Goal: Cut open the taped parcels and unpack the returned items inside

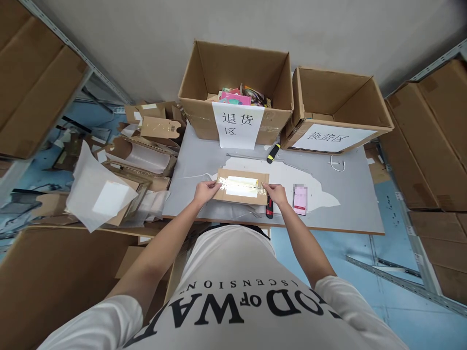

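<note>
A small flat cardboard box, with a white label and shiny clear tape on its top, is held level at the front of the grey table. My left hand pinches its left end and my right hand grips its right end. Just under the right hand lies a red and black tool, perhaps a utility knife, partly covered by the hand and box. Beyond the box sits a yellow and black tool of similar shape. A phone with a lit pink screen rests to the right of my right hand.
Two large open cartons stand along the table's back: one holds colourful packages, the other is on its right. A white cable lies near the right carton. Opened boxes and packing paper are piled left of the table.
</note>
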A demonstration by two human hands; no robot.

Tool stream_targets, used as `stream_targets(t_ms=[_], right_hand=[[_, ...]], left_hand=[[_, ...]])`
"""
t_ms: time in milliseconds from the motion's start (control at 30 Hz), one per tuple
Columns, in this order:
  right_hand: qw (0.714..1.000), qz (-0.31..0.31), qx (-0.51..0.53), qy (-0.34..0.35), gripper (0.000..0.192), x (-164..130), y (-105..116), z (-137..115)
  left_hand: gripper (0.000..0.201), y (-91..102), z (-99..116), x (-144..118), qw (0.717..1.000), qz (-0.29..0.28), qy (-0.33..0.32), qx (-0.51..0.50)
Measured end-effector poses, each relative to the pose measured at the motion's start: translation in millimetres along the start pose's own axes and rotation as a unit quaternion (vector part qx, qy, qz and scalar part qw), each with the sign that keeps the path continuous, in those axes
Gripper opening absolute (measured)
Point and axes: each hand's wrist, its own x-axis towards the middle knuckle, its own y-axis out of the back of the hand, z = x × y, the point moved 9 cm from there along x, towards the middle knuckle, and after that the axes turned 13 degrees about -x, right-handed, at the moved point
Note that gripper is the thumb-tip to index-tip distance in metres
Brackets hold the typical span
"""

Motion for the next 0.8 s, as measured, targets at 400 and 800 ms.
stream_targets(t_ms=[400, 800], right_hand=[[0.999, 0.014, 0.043, -0.01, 0.056, -0.5, -4.1, 7.3], [0.994, 0.033, 0.093, 0.051, 0.068, -52.3, -48.5, 45.5]], left_hand=[[0.052, 2.1, -4.2, -0.9, 0.998, 0.029, 0.011, -0.057], [0.071, -0.2, -71.0, -24.2, 0.98, -0.04, 0.023, -0.192]])
